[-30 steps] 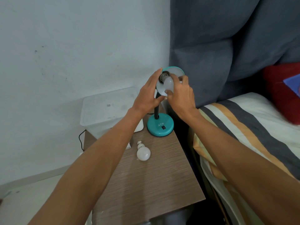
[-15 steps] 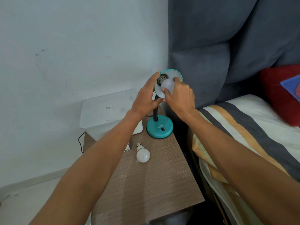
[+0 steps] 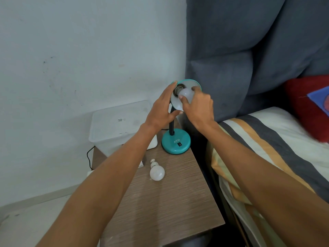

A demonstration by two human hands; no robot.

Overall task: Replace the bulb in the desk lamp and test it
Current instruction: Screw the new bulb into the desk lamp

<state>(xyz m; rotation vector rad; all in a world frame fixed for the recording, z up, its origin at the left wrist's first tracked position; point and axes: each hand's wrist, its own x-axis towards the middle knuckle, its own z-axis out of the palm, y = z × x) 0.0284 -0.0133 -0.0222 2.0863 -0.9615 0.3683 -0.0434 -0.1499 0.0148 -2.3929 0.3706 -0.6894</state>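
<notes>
A pale blue-white wall [image 3: 71, 50] meets a padded grey fabric headboard [image 3: 249, 50], with a bed [image 3: 284, 148] in striped grey, cream and orange linen to the right and a red pillow [image 3: 306, 107] at its far end. Between wall and bed stands a narrow brown wood-grain surface [image 3: 169, 202]. At its far left corner sits a translucent white plastic box [image 3: 119, 125] with a lid, and a black cable [image 3: 89, 157] runs down beside it along the left edge. At the far right corner stands a teal desk lamp with a round base [image 3: 176, 141], a black gooseneck and a teal shade with a white inside [image 3: 188, 86], tilted toward the camera.

The left hand [image 3: 160, 111] cups the left rim of the shade, its fingers [image 3: 170, 90] spread loosely along the edge and the thumb under the lower rim. The right hand [image 3: 199, 107] has its fingers [image 3: 195, 89] and thumb closed around a frosted white round bulb [image 3: 186, 94] whose neck sits at the dark socket in the middle of the shade.

A second frosted white bulb with a metal screw cap [image 3: 156, 172] lies on its side near the left edge of the surface, well apart from the lamp base, cap pointing toward the box.
</notes>
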